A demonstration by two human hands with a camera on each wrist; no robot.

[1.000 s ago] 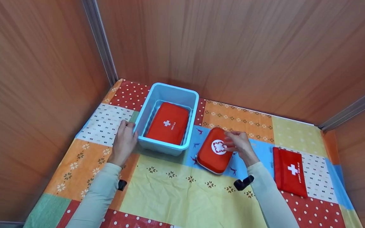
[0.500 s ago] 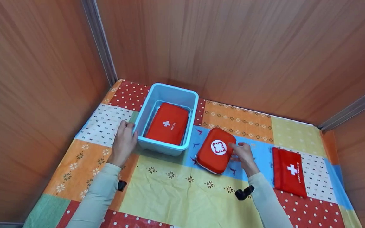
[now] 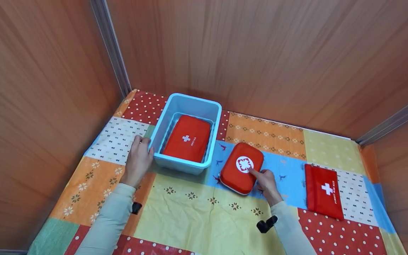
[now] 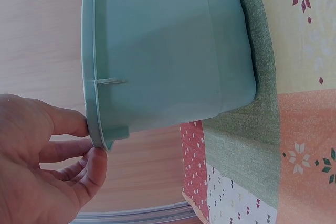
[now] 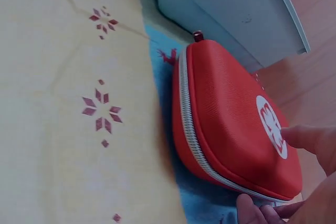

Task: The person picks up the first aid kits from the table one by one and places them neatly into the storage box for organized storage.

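Note:
At the near left corner of a light blue plastic bin, my left hand pinches the rim, thumb on one side and fingers on the other in the left wrist view. Inside the bin lies a red first aid pouch with a white cross. To the bin's right, a red zippered first aid case with a round white emblem rests on the cloth. My right hand holds that case at its right side. The right wrist view has the thumb on top by the emblem and curled fingers low at the zipper edge.
A flat red first aid kit pouch lies farther right on the patchwork tablecloth. Wood-grain panels rise behind the table and on both sides, close behind the bin.
My right hand has come off the top of the case, moved to its right side, and now has its thumb on the lid near the emblem. The left hand stays on the rim.

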